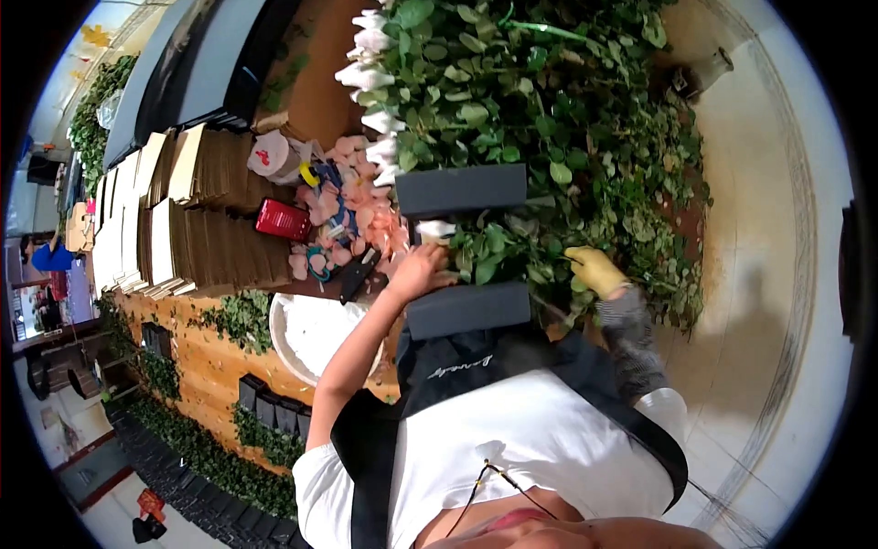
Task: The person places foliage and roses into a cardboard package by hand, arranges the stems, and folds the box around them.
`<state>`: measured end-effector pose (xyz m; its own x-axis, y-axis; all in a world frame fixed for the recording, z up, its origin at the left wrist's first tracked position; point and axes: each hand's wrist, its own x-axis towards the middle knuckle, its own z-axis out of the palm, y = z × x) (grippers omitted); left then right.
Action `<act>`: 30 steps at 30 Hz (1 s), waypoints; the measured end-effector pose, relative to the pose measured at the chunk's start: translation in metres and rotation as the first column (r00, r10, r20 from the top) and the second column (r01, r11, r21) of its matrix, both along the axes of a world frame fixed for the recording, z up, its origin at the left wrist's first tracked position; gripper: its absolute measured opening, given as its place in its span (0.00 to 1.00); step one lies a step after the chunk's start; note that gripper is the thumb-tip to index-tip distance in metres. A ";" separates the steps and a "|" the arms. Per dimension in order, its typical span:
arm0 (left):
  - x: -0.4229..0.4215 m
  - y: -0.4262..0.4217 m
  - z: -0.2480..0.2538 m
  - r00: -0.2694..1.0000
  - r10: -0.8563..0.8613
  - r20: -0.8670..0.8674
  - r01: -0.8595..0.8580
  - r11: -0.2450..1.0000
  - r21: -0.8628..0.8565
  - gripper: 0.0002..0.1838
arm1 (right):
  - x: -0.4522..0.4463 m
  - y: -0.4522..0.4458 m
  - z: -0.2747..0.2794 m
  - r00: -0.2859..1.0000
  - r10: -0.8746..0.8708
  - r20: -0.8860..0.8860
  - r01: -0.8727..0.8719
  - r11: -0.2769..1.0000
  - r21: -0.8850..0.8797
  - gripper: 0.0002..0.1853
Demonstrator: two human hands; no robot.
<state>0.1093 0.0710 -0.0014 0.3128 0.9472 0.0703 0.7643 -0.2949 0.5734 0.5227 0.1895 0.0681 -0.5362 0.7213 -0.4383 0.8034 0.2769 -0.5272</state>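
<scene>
Right now we have the leafy bunch (489, 249) lying on the counter (325, 64), between two black blocks (462, 189) (468, 311), with a pale bloom (435, 229) at its left end. To work it well, we should keep the blooms level with one another and the stems running parallel, easing tangled leaves free rather than tugging at them. Light fingers seem wise at the petals, which probably bruise easily; any firmer hold belongs on the stems, where our glove (594, 271) can take the thorns.

As for the grip, our bare left hand (422, 273) is at the bloom end, beside the nearer block, its fingers bent and close together. We can't tell how far it is open underneath, or whether it clamps anything. Our gloved right hand (607, 279) reaches into the stems and leaves at the other end, thumb and fingers partly curled. Leaves crowd its fingertips, so we can't tell if they close on a stem. Loose pink petals (366, 218) lie off to our left.
</scene>
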 end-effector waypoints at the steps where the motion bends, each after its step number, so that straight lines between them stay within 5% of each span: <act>1: 0.004 0.001 0.019 1.000 -0.004 0.002 0.004 0.999 -0.038 0.26 | 0.001 -0.008 -0.021 0.993 -0.041 0.107 0.041 0.999 0.000 0.21; 3: 0.003 0.002 0.003 0.992 -0.040 -0.118 0.039 0.999 -0.009 0.20 | -0.015 -0.014 -0.028 0.948 -0.065 0.313 0.079 0.996 -0.032 0.19; 5: 0.004 0.006 0.007 0.969 -0.077 -0.234 0.063 0.996 -0.066 0.18 | -0.028 -0.020 -0.006 0.950 -0.112 0.290 0.057 0.979 0.194 0.17; 6: 0.006 0.010 0.015 0.966 -0.091 -0.240 0.078 0.995 -0.064 0.18 | -0.019 -0.019 -0.036 0.965 -0.199 0.170 0.120 0.914 0.387 0.17; 7: 0.007 0.012 0.022 0.965 -0.048 -0.257 0.065 0.996 0.058 0.17 | -0.017 -0.018 -0.059 0.949 -0.313 -0.033 0.300 0.865 0.401 0.13; 8: 0.008 0.013 0.026 0.964 0.000 -0.267 0.050 0.982 0.181 0.17 | -0.027 -0.014 -0.058 0.910 -0.123 0.395 -0.048 0.917 0.396 0.10; 9: 0.007 0.013 0.026 0.951 -0.019 -0.308 0.071 0.984 0.161 0.16 | -0.021 -0.017 -0.071 0.941 -0.114 0.318 -0.031 0.909 0.416 0.10; 12: 0.002 0.012 -0.001 0.947 -0.020 -0.321 0.057 0.993 0.106 0.16 | -0.016 -0.001 -0.068 0.883 -0.011 0.470 -0.110 0.967 0.229 0.14; 14: 0.000 0.014 -0.004 0.982 -0.038 -0.184 0.050 0.997 0.065 0.24 | -0.011 0.000 -0.019 0.976 -0.009 0.219 -0.027 0.987 0.159 0.23; 15: 0.003 0.013 0.004 0.989 0.037 -0.146 -0.031 0.999 0.040 0.29 | -0.021 0.020 0.014 0.960 0.038 0.276 -0.019 0.997 -0.071 0.32; 18: 0.000 0.009 -0.005 0.964 0.148 -0.220 -0.138 0.989 0.061 0.38 | -0.060 0.054 0.057 0.987 -0.122 -0.102 0.143 0.959 0.244 0.26; 20: -0.002 0.012 -0.001 0.959 0.145 -0.242 -0.193 0.963 -0.187 0.38 | -0.101 0.083 0.079 0.916 -0.061 -0.396 0.232 0.886 0.402 0.24; 22: 0.000 0.020 0.014 0.971 0.097 -0.217 -0.161 0.940 -0.301 0.35 | -0.141 0.121 0.066 0.905 0.102 -0.414 0.220 0.721 0.657 0.27; 24: -0.004 0.022 0.003 0.990 0.058 -0.129 -0.081 0.980 -0.183 0.33 | -0.177 0.149 0.052 0.987 0.082 -0.140 0.084 0.479 0.874 0.28; 25: -0.003 0.023 0.005 0.993 0.014 -0.114 -0.022 0.997 -0.073 0.32 | -0.186 0.159 0.043 0.999 0.037 0.033 -0.046 0.450 0.892 0.25; 26: -0.001 0.023 0.006 0.997 0.015 -0.078 -0.024 0.994 -0.109 0.31 | -0.193 0.170 0.036 0.989 0.001 0.146 -0.122 0.556 0.822 0.20; 28: -0.003 0.021 -0.004 0.998 -0.002 -0.069 -0.004 0.996 -0.085 0.31 | -0.206 0.187 0.048 0.998 0.014 0.067 -0.066 0.457 0.887 0.17; 30: 0.001 0.014 -0.013 1.000 0.022 -0.017 -0.023 0.998 -0.051 0.33 | -0.208 0.184 0.080 0.814 -0.163 -0.558 0.498 0.691 0.524 0.17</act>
